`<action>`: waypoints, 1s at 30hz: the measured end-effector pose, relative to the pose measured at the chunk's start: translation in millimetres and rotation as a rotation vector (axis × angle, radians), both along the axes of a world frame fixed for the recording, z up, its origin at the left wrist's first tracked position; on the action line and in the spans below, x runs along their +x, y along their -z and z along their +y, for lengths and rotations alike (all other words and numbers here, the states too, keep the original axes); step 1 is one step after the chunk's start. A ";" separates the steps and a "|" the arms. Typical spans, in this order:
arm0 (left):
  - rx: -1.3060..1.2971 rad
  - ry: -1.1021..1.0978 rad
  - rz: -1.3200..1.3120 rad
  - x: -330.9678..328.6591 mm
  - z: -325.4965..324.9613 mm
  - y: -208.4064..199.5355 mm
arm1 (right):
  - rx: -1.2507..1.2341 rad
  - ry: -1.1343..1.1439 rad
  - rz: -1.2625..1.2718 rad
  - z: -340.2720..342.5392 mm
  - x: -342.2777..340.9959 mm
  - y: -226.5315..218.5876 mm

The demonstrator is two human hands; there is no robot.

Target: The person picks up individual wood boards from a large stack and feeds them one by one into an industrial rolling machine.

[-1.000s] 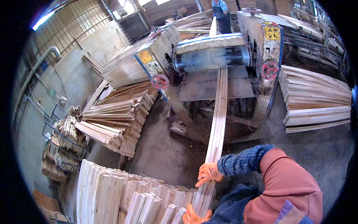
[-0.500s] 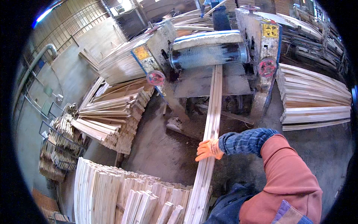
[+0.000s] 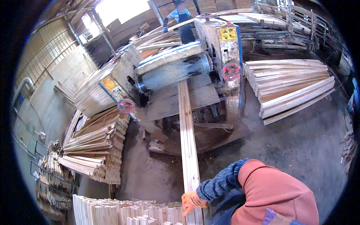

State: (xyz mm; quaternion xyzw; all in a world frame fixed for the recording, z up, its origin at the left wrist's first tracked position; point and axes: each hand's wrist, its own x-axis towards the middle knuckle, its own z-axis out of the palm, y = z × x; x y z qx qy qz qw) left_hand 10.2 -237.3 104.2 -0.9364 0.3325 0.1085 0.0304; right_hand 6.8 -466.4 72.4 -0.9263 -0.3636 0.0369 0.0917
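A bundle of long pale wooden strips (image 3: 187,140) runs side by side from the lower edge up to a roller machine (image 3: 174,71). Their far ends lie below its wide metal roller, on a flat metal bed (image 3: 157,107). My right hand (image 3: 193,202), in an orange glove, lies across the near part of the strips, fingers bent over their left edge. A dark checked cuff and a pinkish-red sleeve cover that arm. My left hand is out of the picture. Just left of the strips, a stack of cut wooden strips (image 3: 101,210) rises close to my glove.
Wood piles stand at the left (image 3: 93,150) and right (image 3: 288,86). Two red handwheels (image 3: 126,106) (image 3: 231,71) jut from the machine's posts. Behind it stands a person (image 3: 182,22) in a dark apron. Loose boards lie on the floor under the bed.
My right hand has moved nearer me along the strips, its fingers now more bent. The view has swung right and up, bringing more of the person behind the machine into sight.
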 end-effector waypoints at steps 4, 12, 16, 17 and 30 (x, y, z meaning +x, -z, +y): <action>0.004 0.015 -0.006 1.5 -4.8 1.7 | -0.125 0.088 -0.058 -57.3 -0.1 -4.2; 0.010 0.011 -0.006 6.3 -3.2 1.4 | -0.285 0.230 -0.071 -146.0 10.1 -11.5; 0.015 -0.006 -0.010 9.7 -4.0 0.7 | -0.328 0.296 -0.033 -171.1 20.5 -19.3; 0.021 -0.015 -0.015 9.8 -2.0 0.7 | -0.349 0.316 -0.034 -174.4 23.7 -24.1; 0.070 -0.056 -0.040 15.4 -9.2 -0.2 | -0.141 0.432 -0.193 -248.6 33.2 0.0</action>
